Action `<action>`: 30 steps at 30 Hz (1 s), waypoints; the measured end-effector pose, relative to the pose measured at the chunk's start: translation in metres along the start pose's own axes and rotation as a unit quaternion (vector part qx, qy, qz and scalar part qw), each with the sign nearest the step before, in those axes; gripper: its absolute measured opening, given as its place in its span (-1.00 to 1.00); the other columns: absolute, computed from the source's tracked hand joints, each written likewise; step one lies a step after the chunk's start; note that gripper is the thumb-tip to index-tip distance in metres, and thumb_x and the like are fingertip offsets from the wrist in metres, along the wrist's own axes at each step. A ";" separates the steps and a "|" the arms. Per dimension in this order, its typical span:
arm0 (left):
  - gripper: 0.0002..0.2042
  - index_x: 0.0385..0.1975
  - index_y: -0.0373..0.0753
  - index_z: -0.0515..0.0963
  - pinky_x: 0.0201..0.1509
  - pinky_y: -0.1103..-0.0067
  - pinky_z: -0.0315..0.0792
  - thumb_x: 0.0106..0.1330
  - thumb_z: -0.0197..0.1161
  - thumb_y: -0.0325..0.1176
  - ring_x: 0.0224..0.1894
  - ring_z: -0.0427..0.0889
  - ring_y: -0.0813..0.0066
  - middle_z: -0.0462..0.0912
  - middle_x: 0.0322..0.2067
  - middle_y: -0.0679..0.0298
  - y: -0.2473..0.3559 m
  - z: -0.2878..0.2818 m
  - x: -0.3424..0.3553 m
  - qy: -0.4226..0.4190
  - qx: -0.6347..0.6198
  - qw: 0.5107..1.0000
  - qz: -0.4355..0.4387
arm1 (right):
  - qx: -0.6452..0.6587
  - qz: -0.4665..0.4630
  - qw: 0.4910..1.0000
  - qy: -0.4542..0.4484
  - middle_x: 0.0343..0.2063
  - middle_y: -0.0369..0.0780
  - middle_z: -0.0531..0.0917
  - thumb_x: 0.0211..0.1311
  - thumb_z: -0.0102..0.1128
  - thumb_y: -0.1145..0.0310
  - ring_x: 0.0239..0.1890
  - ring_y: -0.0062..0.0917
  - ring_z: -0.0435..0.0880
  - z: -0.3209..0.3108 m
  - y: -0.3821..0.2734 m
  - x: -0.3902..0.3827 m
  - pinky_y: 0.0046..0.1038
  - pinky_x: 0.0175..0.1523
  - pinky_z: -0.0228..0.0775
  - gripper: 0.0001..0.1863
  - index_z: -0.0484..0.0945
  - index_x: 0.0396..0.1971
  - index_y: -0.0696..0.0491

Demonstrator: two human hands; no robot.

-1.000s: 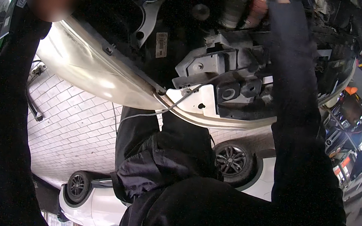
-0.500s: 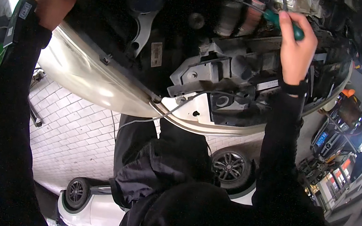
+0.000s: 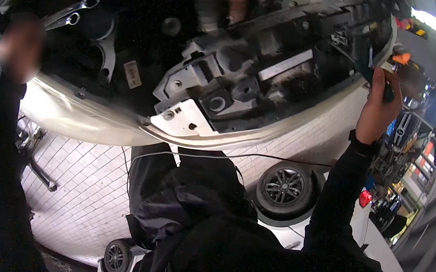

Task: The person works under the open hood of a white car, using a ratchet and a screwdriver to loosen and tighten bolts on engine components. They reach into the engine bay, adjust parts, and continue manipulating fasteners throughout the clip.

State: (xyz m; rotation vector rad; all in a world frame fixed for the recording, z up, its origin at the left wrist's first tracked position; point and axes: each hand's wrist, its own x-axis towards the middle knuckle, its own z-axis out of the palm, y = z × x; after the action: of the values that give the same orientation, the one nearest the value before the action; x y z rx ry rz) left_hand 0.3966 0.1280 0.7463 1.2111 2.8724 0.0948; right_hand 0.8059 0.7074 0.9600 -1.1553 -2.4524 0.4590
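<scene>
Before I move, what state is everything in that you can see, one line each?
Left hand: blurred, wrenches jutting from it
Two wrenches: side by side, ring ends clear of the hand
Right hand: closed around the screwdriver
Screwdriver: dark handle gripped, tip unclear
Engine bay: uncovered, parts exposed
Cable: slack, crossing in front of the legs
Nearer wheel of white car: tyre fitted
</scene>
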 end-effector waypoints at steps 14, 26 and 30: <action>-0.84 -0.27 -0.24 0.57 -0.19 0.12 0.52 0.39 0.23 -0.27 -0.23 0.67 -0.12 0.68 -0.34 -0.02 0.027 0.007 0.040 0.022 -0.023 0.999 0.023 | -0.008 0.081 0.992 0.096 -0.36 -0.27 0.72 0.41 0.33 0.22 -0.24 -0.67 0.62 -0.198 0.014 -0.145 -0.56 -0.07 0.45 -0.71 0.69 -0.24 0.21; -0.71 -0.33 -0.42 0.66 -0.30 0.20 0.53 0.40 0.33 -0.24 -0.36 0.70 -0.14 0.72 -0.41 -0.10 0.173 -0.032 -0.129 0.065 -0.203 0.970 -0.116 | 0.146 0.215 0.898 0.356 -0.29 -0.40 0.61 0.52 0.18 0.34 -0.25 -0.76 0.47 -0.395 0.114 -0.348 -0.69 -0.13 0.29 -0.80 0.62 -0.19 0.19; -0.66 -0.30 -0.36 0.62 -0.22 0.19 0.47 0.34 0.38 -0.13 -0.34 0.62 0.02 0.69 -0.33 -0.03 0.213 -0.015 -0.256 0.109 -0.029 0.994 -0.013 | 0.252 0.221 0.867 0.368 -0.27 -0.38 0.65 0.53 0.20 0.28 -0.19 -0.74 0.53 -0.372 0.173 -0.371 -0.68 -0.12 0.33 -0.78 0.64 -0.17 0.14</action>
State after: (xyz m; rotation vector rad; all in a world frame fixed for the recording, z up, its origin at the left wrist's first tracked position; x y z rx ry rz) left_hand 0.7269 0.0918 0.7746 1.2255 3.0432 0.3274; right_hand 1.3129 0.5677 1.1299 -1.3257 -1.3068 0.5986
